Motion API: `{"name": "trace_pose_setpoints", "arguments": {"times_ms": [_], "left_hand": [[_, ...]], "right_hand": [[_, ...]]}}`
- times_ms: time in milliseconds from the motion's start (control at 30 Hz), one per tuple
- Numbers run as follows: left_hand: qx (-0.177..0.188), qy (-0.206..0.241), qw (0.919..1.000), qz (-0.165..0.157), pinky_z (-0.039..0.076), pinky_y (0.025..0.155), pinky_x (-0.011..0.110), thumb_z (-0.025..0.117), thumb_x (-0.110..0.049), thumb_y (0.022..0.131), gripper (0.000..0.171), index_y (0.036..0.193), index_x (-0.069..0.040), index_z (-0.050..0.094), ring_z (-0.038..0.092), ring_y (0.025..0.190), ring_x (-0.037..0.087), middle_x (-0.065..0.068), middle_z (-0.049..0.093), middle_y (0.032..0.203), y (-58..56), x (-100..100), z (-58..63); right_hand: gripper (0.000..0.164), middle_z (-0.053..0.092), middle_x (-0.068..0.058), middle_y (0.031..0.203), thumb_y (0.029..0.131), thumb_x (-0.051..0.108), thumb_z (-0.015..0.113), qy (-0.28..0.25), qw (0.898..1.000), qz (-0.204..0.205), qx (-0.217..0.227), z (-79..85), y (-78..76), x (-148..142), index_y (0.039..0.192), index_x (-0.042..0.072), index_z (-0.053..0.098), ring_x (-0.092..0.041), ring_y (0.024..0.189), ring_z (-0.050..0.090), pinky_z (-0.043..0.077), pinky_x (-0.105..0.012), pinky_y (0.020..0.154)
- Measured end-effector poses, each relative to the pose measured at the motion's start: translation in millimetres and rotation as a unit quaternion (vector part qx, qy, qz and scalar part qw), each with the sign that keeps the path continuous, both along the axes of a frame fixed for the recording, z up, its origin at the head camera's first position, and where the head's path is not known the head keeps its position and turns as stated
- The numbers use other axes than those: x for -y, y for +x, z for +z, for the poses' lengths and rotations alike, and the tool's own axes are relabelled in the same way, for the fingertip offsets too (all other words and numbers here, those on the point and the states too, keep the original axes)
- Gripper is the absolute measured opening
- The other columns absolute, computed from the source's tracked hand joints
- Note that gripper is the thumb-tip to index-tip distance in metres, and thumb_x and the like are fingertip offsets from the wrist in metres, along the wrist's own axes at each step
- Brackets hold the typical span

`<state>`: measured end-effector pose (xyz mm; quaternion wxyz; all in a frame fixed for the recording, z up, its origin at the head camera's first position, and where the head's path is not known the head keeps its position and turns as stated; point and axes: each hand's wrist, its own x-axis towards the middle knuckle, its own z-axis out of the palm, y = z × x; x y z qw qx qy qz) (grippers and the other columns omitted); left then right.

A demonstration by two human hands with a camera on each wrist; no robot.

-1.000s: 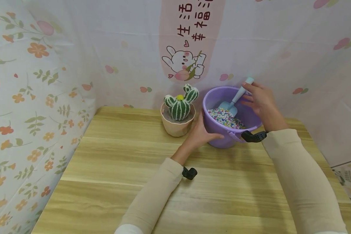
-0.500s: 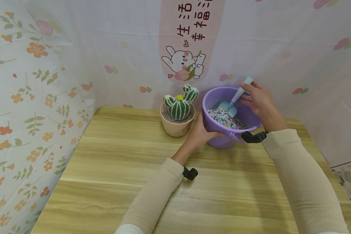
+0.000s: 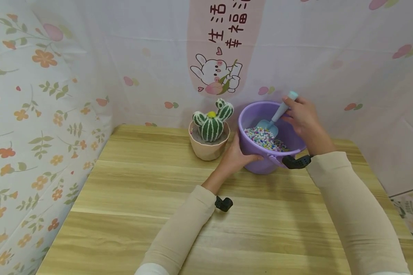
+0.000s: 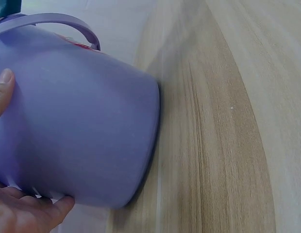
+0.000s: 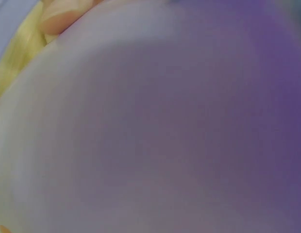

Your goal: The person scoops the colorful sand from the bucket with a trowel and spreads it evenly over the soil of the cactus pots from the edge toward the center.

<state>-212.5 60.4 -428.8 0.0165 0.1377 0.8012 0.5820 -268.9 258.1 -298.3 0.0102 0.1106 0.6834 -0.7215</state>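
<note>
Right of mid-pic, R hand (image 3: 304,116) pinches light-blue plastic scoop (image 3: 280,113) in tiny mixed-colour beads (image 3: 263,139); L hand (image 3: 233,154) grips side of round purple plastic bucket (image 3: 261,166).

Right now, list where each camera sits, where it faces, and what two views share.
Head: head-worn, facing forward and down at the purple bucket and table; left hand, right hand and sleeves show.
Left wrist: worn there, facing the bucket's outer side; thumb and fingers show.
Right wrist: worn there, facing a blurred purplish surface, likely the bucket; a fingertip shows, which hand unclear.
Head and left wrist share bucket, table and left hand.
</note>
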Motion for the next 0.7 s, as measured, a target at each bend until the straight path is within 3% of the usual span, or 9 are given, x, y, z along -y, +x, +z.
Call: {"name": "trace_pose_setpoints", "arguments": {"times_ms": [100, 267, 500, 700], "left_hand": [[0.001, -0.006, 1.0, -0.001, 0.032, 0.112, 0.043, 0.089, -0.045, 0.065, 0.127, 0.157, -0.027, 0.002, 0.034, 0.141, 0.022, -0.001, 0.028, 0.159, 0.3, -0.2, -0.5], [-0.002, 0.002, 1.0, -0.003, 0.032, 0.112, 0.041, 0.089, -0.042, 0.066, 0.126, 0.157, -0.026, 0.004, 0.036, 0.14, 0.021, 0.0, 0.03, 0.158, 0.2, -0.4, -0.6], [-0.005, 0.006, 0.9999, -0.011, 0.03, 0.114, 0.04, 0.089, -0.04, 0.068, 0.126, 0.158, -0.024, 0.001, 0.033, 0.142, 0.022, 0.003, 0.026, 0.16, -0.6, -0.3, -1.1], [-0.001, -0.006, 0.9998, -0.02, 0.03, 0.114, 0.042, 0.087, -0.041, 0.071, 0.126, 0.158, -0.021, -0.003, 0.031, 0.143, 0.026, 0.006, 0.019, 0.162, -0.7, 0.8, -0.9]], "right_hand": [[0.048, 0.05, -0.007, 0.122, 0.094, 0.03, 0.063, 0.017, 1.0, -0.011, -0.006, -1.8, 0.0, 0.8, 0.131, 0.006, 0.046, -0.029, 0.132, 0.045, 0.034, -0.046, 0.111], [0.055, 0.05, -0.007, 0.128, 0.094, 0.036, 0.06, 0.077, 0.997, -0.021, -0.012, -5.5, -1.2, 0.7, 0.136, 0.003, 0.045, -0.029, 0.127, 0.05, 0.041, -0.043, 0.106], [0.047, 0.056, 0.002, 0.106, 0.098, 0.043, 0.049, 0.229, 0.972, 0.001, -0.052, -13.0, -3.7, -5.1, 0.121, 0.002, 0.051, -0.012, 0.1, 0.057, 0.054, -0.024, 0.085], [0.037, 0.059, 0.005, 0.095, 0.1, 0.039, 0.047, 0.246, 0.966, 0.008, -0.085, -18.0, -5.0, -8.3, 0.111, 0.004, 0.054, -0.005, 0.085, 0.059, 0.054, -0.019, 0.074]]}}
